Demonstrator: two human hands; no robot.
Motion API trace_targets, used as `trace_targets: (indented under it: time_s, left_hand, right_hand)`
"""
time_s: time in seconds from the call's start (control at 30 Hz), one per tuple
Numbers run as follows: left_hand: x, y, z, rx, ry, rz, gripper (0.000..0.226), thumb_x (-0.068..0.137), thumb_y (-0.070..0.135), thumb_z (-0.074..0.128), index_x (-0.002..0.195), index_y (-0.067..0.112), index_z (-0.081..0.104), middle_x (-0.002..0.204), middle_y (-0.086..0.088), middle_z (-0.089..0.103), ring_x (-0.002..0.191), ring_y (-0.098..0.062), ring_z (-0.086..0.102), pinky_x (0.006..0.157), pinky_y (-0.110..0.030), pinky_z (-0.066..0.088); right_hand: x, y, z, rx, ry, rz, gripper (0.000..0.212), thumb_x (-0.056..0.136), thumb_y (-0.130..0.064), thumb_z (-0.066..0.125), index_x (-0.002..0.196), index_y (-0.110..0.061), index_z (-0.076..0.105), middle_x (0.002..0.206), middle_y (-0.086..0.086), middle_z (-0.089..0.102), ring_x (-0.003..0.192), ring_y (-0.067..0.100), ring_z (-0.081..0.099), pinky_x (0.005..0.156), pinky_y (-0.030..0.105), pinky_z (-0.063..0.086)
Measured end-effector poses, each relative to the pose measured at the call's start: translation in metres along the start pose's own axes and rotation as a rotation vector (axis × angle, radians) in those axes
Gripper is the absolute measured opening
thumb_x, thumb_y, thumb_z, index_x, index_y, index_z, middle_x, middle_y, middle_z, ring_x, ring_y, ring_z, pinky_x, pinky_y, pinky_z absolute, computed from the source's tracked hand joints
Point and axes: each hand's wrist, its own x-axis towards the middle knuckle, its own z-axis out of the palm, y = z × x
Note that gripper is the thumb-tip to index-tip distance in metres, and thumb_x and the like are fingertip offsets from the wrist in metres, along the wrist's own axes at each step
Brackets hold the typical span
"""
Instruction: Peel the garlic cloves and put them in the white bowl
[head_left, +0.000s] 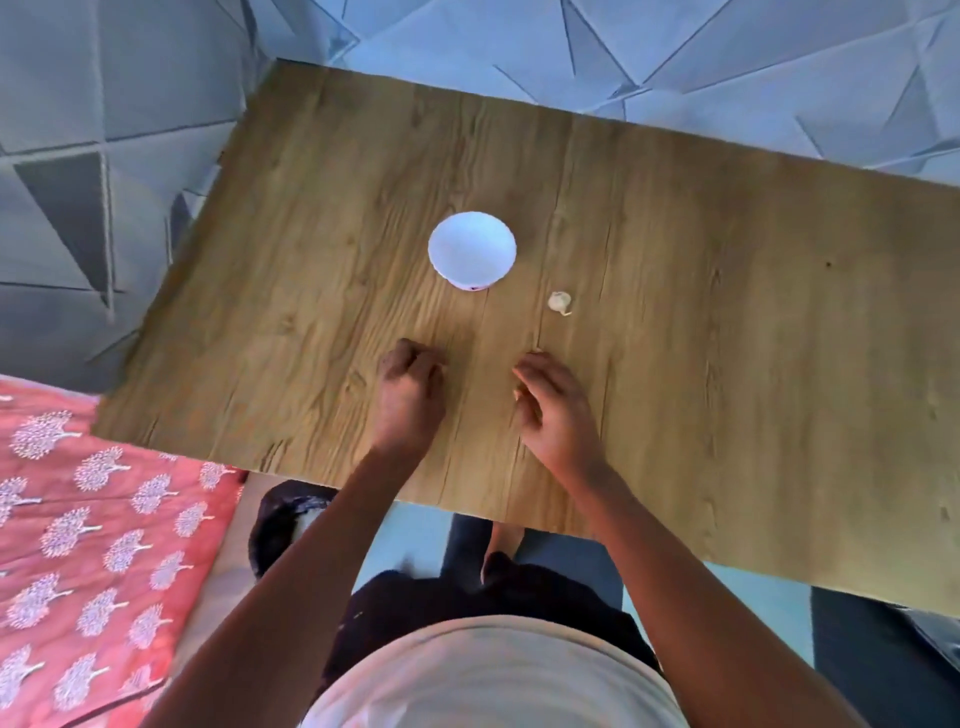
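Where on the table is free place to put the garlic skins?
The table is bare right of the garlic, and also left of the white bowl. It is crowded only in the middle, between bowl, garlic, left hand and right hand.

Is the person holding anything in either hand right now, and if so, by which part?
Nothing can be seen in either hand. The left hand is curled and the right hand loosely bent; the garlic lies untouched beside the white bowl.
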Motion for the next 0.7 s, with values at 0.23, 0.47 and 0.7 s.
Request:
trace_targets:
  time_s: [0.23,0.47,0.7]
  left_hand:
    - [0.036,0.026,-0.014,-0.022,0.027,0.045,0.009,0.095,-0.001,0.054,0.1,-0.001,0.062,0.102,-0.019,0.057,0.083,-0.039,0.059,0.063,-0.05,0.052]
    - [0.145,0.033,-0.02,0.133,-0.114,0.17,0.028,0.09,-0.002,0.064,0.116,0.006,0.07,0.121,-0.023,0.066,0.101,-0.047,0.067,0.076,-0.051,0.06]
    - [0.143,0.03,-0.03,0.043,-0.067,0.253,0.039,0.092,0.017,0.046,0.114,0.003,0.075,0.128,-0.017,0.067,0.113,-0.036,0.067,0.086,-0.037,0.057]
  right_hand:
    - [0.0,0.003,-0.004,0.006,-0.058,0.039,0.027,0.095,-0.004,0.065,0.121,0.002,0.071,0.132,0.012,0.064,0.13,0.024,0.057,0.107,0.044,0.049]
    - [0.004,-0.003,-0.011,0.031,-0.065,0.082,0.028,0.094,-0.004,0.067,0.122,-0.003,0.071,0.134,0.008,0.064,0.13,0.019,0.057,0.109,0.039,0.049]
    - [0.033,-0.001,-0.025,0.11,0.157,0.344,0.034,0.094,-0.006,0.07,0.128,-0.009,0.067,0.115,0.005,0.071,0.099,0.013,0.069,0.088,0.027,0.058]
